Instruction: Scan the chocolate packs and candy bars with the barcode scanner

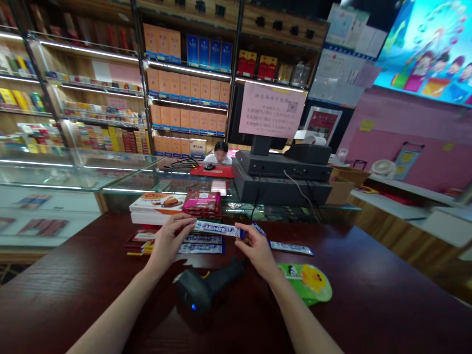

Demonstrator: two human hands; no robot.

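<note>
Both hands pinch one long blue-and-white candy stick packet [217,228], held level above the dark counter. My left hand [172,240] grips its left end, and my right hand [255,246] grips its right end. Below it, similar packets [202,248] lie side by side on the counter. Another such packet [292,248] rests to the right of my right hand, with a further one partly hidden behind the fingers. A black barcode scanner [199,290] with a blue light lies between my forearms. Beside my right wrist is a green package with a yellow duck [313,281].
Behind my hands sit a white-and-orange box [158,204] and stacked pink-red snack bags [202,204]. Farther back, a cash register with a monitor [282,172] stands on the glass counter. A person [218,158] is behind it, in front of stocked shelves.
</note>
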